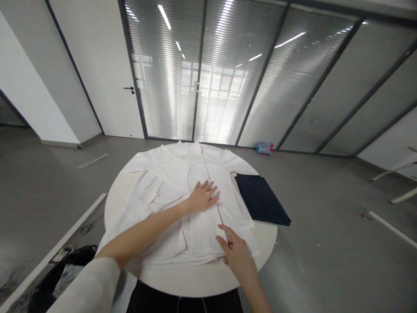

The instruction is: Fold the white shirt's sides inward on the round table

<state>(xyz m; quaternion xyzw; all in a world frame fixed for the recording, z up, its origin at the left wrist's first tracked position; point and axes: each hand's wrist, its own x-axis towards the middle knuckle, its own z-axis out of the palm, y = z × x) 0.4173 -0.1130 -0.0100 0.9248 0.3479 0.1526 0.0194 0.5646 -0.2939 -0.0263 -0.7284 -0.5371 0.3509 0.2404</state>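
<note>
A white garment [169, 174], which looks like a shirt or coat with sleeves, lies spread over a round white table [182, 280]. A thin dark line [207, 167] runs down its front; whether it is a seam, a zip or a thin rod I cannot tell. My left hand [201, 198] lies flat on the cloth by this line, fingers spread. Close to the line's lower end is my right hand [236, 250], thumb and forefinger apart, other fingers curled partly out of sight. Right of the garment sits a folded dark navy cloth [260, 198].
Table legs or white bars [392, 230] show on the grey floor at right. At lower left are a long white bar [74, 230] and a black plastic bag [55, 278]. A blue and pink bundle [265, 148] lies by the glass partition [224, 87].
</note>
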